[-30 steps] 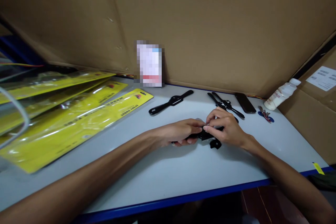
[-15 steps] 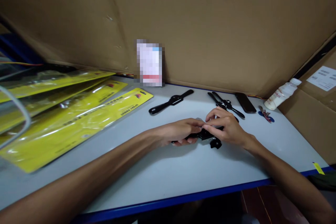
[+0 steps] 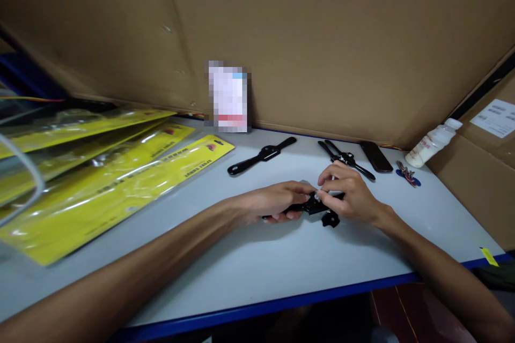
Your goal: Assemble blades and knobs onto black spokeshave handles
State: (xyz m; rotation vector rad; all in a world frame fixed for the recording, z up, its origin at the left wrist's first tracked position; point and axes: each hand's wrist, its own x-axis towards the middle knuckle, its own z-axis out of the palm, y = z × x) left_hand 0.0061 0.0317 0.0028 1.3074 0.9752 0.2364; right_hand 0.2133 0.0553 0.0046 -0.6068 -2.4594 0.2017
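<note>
Head view: both hands, left (image 3: 277, 202) and right (image 3: 348, 195), pinch a black watch (image 3: 311, 206) over the grey table (image 3: 249, 262), cardboard wall (image 3: 322, 37) beyond them.

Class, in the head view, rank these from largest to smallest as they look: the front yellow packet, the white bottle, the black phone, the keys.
1. Yellow packet, by far the largest, though nearest the camera.
2. White bottle.
3. Black phone, close to the bottle; unsure.
4. Keys, smallest.
</note>
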